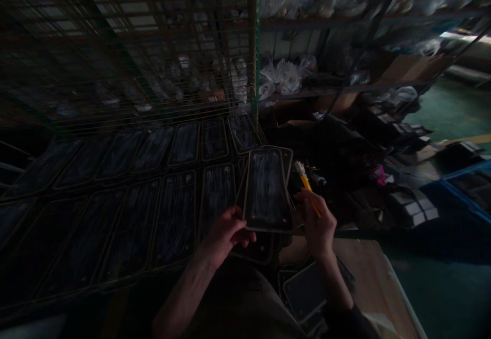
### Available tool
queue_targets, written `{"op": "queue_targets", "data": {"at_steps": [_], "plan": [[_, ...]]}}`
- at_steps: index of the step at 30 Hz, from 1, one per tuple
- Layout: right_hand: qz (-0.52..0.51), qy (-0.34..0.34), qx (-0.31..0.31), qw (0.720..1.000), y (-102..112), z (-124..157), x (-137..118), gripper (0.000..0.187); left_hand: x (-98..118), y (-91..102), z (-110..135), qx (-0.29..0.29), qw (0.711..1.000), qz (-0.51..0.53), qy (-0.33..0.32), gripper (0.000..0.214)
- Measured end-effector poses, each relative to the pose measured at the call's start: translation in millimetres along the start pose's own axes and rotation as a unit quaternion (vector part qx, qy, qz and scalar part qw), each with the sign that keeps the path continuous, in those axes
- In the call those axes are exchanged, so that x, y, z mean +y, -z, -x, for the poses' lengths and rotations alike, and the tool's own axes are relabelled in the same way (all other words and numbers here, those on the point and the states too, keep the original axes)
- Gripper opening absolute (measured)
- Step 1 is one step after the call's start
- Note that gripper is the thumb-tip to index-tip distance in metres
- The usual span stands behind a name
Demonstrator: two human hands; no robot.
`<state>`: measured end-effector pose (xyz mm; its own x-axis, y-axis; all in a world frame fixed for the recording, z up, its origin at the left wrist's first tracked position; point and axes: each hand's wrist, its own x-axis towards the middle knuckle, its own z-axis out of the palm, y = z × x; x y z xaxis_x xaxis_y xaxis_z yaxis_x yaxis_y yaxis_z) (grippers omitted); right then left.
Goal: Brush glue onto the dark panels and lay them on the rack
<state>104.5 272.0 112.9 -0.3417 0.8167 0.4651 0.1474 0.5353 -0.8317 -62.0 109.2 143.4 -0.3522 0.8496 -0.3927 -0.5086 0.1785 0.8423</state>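
Note:
My left hand [230, 229] grips the lower left corner of a dark rectangular panel [267, 188] with rounded corners and a pale edge. Whitish streaks run along the panel's face, and two small light dots show near its lower edge. Other panels lie under it, partly hidden. In my right hand [320, 221] is a brush [306, 181] with a yellow handle, its pale bristles pointing up, just right of the panel and apart from it. Rows of similar streaked panels [176, 211] lie on the wire rack to the left.
A tall wire rack [254, 47] with a green post stands ahead. Shelves behind hold clear plastic bags [287, 75]. A wooden board [368, 267] at lower right carries more dark panels [307, 288]. Black stacked items [410, 206] and a blue crate [460, 190] are at right.

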Motion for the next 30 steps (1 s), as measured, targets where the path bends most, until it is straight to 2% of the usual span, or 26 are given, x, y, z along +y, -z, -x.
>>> {"op": "queue_targets", "data": {"at_steps": [2, 6, 8, 11, 14, 17, 20, 22, 24, 27, 28, 30], "plan": [[0.001, -0.001, -0.031, 1.0, 9, 7, -10, 0.025, -5, 1.7, -2, 0.007, 1.0, -0.019, 0.003, 0.02], [0.021, 0.025, -0.165, 0.986, 24, 21, -34, 0.025, -16, 8.2, -6, 0.017, 0.995, -0.096, 0.018, 0.025], [0.035, 0.044, -0.212, 0.976, 25, 32, -47, 0.024, -18, 11.6, -7, 0.019, 0.993, -0.112, 0.029, 0.024], [0.053, 0.049, -0.256, 0.964, 22, 52, -64, 0.022, -18, 15.7, -6, 0.004, 0.995, -0.101, 0.022, 0.023], [0.055, 0.027, -0.264, 0.963, 20, 76, -77, 0.023, -17, 19.0, -3, -0.015, 0.997, -0.077, 0.009, 0.024], [0.052, -0.003, -0.242, 0.969, 23, 93, -82, 0.022, -20, 22.4, -3, -0.021, 0.998, -0.065, 0.001, 0.025], [0.059, -0.039, -0.208, 0.976, 29, 99, -84, 0.022, -24, 25.2, -5, -0.026, 0.998, -0.061, -0.001, 0.026], [0.069, -0.065, -0.139, 0.986, 33, 97, -84, 0.022, -24, 26.4, -5, -0.024, 0.998, -0.066, -0.004, 0.025], [0.067, -0.089, -0.031, 0.993, 35, 92, -84, 0.024, -22, 26.6, -4, -0.021, 0.997, -0.078, -0.018, 0.023], [0.042, -0.1, 0.101, 0.989, 31, 84, -78, 0.028, -13, 25.1, -1, -0.022, 0.994, -0.092, -0.048, 0.016], [0.045, -0.093, 0.12, 0.987, 27, 83, -73, 0.029, -8, 24.2, 0, -0.024, 0.994, -0.086, -0.056, 0.013], [0.075, -0.068, 0.122, 0.987, 16, 81, -62, 0.029, 4, 22.6, 0, -0.039, 0.996, -0.044, -0.07, 0.009]]}}
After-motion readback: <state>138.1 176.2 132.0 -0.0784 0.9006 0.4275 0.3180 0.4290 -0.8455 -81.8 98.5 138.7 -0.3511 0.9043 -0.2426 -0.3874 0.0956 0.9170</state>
